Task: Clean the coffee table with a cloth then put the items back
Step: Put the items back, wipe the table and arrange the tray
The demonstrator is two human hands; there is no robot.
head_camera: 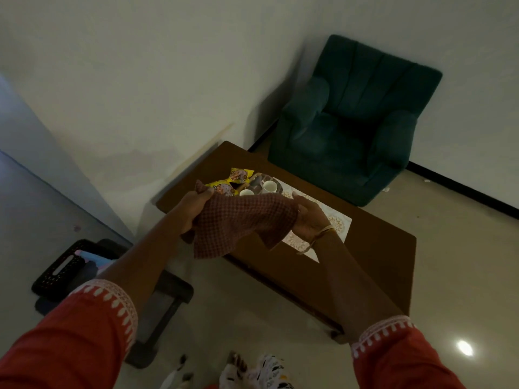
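Head view: both hands hold a reddish checked cloth (241, 223) stretched in the air above the brown bench (373, 242), likely readying it for wiping. The left hand (193, 209) grips one corner with curled fingers; the right hand (309, 217) holds the opposite edge. Yellow snack packets (238, 175) and white cups (269, 186) still sit on a patterned mat (337, 223).

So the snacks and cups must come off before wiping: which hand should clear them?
Probably the right hand: it only pinches the cloth edge and hovers nearest the cups. The left hand grips the bunched cloth.
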